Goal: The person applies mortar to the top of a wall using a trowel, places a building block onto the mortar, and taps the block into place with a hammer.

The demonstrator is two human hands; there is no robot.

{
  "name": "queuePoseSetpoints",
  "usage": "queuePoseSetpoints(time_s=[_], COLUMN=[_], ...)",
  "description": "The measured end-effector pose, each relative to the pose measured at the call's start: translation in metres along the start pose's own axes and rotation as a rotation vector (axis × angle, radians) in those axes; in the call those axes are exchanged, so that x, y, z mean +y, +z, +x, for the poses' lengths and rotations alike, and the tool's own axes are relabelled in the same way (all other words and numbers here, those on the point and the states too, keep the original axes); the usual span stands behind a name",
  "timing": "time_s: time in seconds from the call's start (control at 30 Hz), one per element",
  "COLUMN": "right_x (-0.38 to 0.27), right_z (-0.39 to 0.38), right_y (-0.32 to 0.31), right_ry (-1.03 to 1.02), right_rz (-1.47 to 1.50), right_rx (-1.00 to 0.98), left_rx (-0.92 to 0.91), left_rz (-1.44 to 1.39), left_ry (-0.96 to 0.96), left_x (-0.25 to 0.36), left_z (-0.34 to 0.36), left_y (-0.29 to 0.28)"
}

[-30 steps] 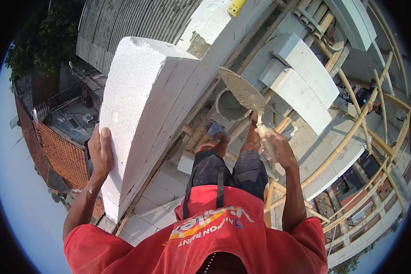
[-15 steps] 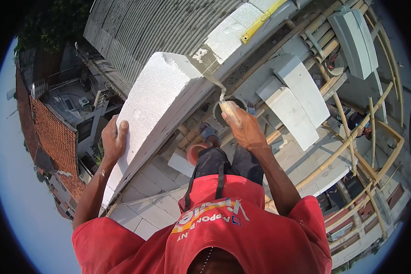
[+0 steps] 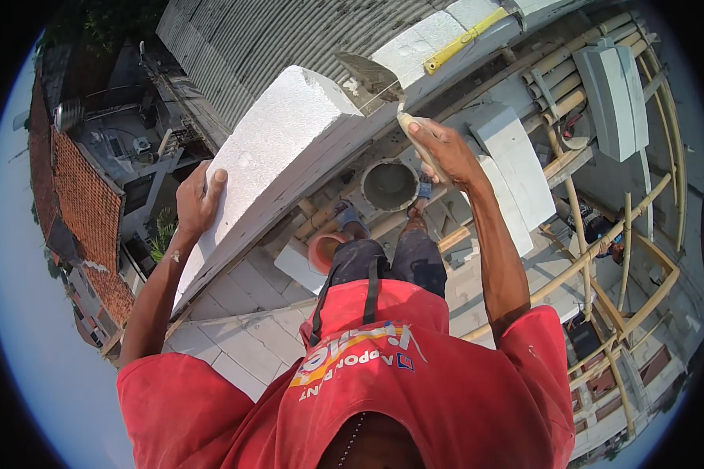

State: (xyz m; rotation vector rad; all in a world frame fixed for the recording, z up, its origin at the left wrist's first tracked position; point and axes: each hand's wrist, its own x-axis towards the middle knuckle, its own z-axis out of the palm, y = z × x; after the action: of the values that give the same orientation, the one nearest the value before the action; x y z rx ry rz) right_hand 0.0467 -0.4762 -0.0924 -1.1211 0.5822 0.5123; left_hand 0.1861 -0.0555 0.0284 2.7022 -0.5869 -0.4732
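Observation:
My left hand [image 3: 199, 200] grips the outer edge of a large white aerated-concrete block [image 3: 285, 121], thumb on its top face; the other fingertips are partly hidden. In my right hand [image 3: 444, 152] is a trowel, its pale handle wrapped by my fingers. The grey trowel blade [image 3: 370, 76] is tilted above the wall top, just beyond the block's far end. Grey mortar lies in that gap. Farther along the wall, a yellow spirit level [image 3: 465, 41] lies on white blocks [image 3: 418, 43]. A thin string runs past the blade.
A round bucket of grey mortar [image 3: 390, 186] stands by my feet, with an orange bucket [image 3: 323, 252] nearer. Loose white blocks [image 3: 516, 164] are stacked at right. Bamboo scaffolding [image 3: 587, 254] surrounds the right side, where another person [image 3: 614, 238] is below. A corrugated roof [image 3: 235, 55] adjoins the wall.
My right hand has moved up and right, lifting and turning the trowel so its blade shows. My left hand stays on the block. The mortar bucket shows more fully as the view shifted.

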Motion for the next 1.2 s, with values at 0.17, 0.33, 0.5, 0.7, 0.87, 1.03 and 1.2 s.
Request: queuePoseSetpoints(time_s=[0.17, 0.33, 0.5, 0.7, 0.87, 1.03, 1.2], right_x=[0.022, 0.078, 0.112, -0.019, -0.047, 0.007, 0.032], right_z=[-0.012, -0.090, -0.195, -0.226, -0.179, -0.152, -0.123], right_y=[-0.004, -0.022, 0.004, 0.147, 0.331, 0.428, 0.466], right_ry=[0.045, 0.111, 0.121, -0.062, -0.247, -0.796, -0.729], right_rz=[-0.033, 0.524, 0.499, -0.346, -1.028, -1.580, -1.761], right_rx=[-0.133, -0.174, -0.188, -0.121, -0.242, -0.298, -0.256], left_rx=[-0.037, -0.001, 0.077, 0.766, 1.144, 0.601, 0.443], left_rz=[-0.088, 0.003, -0.283, -0.597, -0.429, 0.177, 0.133], left_ry=[-0.068, -0.039, 0.006, 0.063, -0.487, -1.012, -1.006], left_x=[-0.003, -0.007, -0.026, -0.039, -0.183, -0.268, -0.281], left_z=[-0.003, -0.003, -0.014, -0.075, -0.221, -0.352, -0.378], left_y=[0.009, 0.003, -0.001, -0.037, -0.072, -0.034, -0.007])
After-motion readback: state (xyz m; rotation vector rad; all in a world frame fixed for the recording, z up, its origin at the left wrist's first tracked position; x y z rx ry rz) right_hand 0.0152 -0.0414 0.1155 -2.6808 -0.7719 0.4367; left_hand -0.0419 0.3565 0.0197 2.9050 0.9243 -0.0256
